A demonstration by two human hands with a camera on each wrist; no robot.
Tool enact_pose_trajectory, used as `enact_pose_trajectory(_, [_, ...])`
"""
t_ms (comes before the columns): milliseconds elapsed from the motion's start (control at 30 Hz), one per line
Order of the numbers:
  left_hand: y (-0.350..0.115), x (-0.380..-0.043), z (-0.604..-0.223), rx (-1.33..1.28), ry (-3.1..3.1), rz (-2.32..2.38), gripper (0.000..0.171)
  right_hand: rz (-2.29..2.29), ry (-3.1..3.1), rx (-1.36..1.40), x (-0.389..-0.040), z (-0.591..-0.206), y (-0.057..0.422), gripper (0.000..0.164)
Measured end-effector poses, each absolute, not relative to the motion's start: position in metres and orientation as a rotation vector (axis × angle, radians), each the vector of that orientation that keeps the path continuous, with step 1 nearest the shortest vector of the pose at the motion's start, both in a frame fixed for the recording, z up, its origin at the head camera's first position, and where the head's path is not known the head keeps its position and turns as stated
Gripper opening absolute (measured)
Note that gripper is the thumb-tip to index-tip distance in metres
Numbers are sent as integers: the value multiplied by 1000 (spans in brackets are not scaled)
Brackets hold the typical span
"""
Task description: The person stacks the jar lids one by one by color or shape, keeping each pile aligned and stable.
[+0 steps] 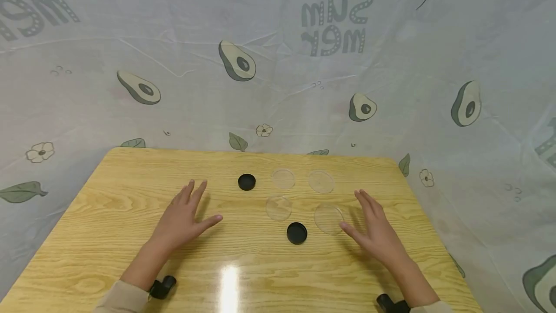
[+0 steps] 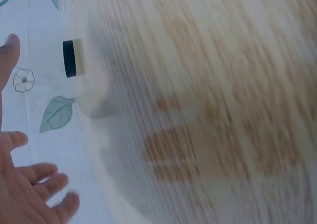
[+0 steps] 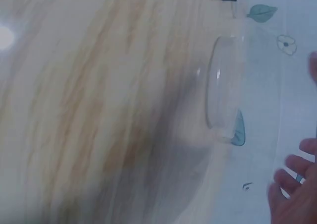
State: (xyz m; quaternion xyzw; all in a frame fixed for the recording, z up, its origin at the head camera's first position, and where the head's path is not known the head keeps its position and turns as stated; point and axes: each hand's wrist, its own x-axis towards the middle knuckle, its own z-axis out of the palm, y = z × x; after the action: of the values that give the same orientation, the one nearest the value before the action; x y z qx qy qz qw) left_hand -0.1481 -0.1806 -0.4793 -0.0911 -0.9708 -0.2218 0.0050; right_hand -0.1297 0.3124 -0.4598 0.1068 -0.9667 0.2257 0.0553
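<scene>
While hands (image 1: 180,221) (image 1: 377,233) hover, transparent dishes (image 1: 328,219) barely show, sleeves (image 1: 123,298) cropped below

Perhaps a curtained-off work booth: avocado-print cloth (image 1: 191,115) hangs behind a wood-grain table (image 1: 121,197)

Wood-grain table (image 1: 100,235) has light glare (image 1: 229,286) at its near middle. Pale cloth (image 1: 191,124) hangs behind table, past both its sides. Cloth shows avocados (image 1: 236,61), leaves (image 1: 237,142), flowers (image 1: 264,130); mirrored "summer" lettering (image 1: 336,25) above table's far edge.
</scene>
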Motion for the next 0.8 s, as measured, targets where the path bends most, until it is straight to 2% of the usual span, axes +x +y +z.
enact_pose_trajectory(333, [-170,-150,-475,-438,-3037,-919,100,929,-2969,431,-130,-459,294,89])
enact_pose_trajectory(567, [-155,-150,-472,-497,-3041,-1045,83,999,-2943,564,-128,-467,278,79])
enact_pose_trajectory(800, [-134,-154,-478,-715,-3005,-1233,60,1014,-2886,714,-127,-476,264,70])
